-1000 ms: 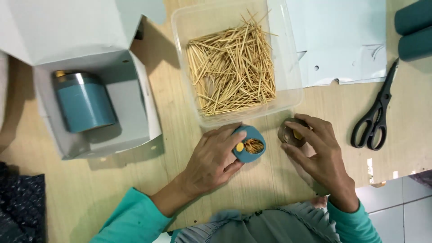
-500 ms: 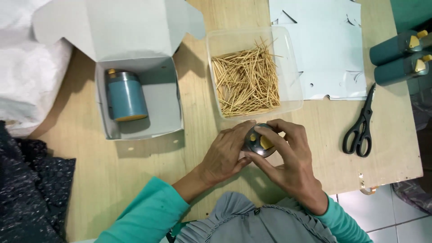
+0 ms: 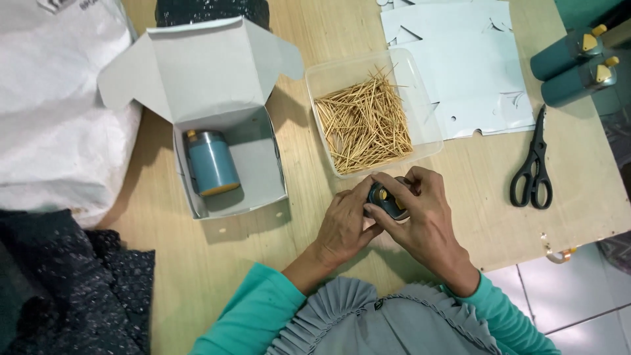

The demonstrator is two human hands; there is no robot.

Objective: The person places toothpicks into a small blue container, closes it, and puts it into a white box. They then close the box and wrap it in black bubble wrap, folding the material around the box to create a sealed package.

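Head view: small teal container [image 3: 388, 199] pinched between left hand [image 3: 345, 227] and right hand [image 3: 424, 220], beside tub of toothpicks [image 3: 365, 121].

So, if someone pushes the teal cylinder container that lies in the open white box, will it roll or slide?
The teal cylinder container lies on its side, so it would probably roll rather than slide. The walls of the open white box stand close around it and should stop it soon. Its surface looks smooth and slightly shiny, so it may be slippery to grip.
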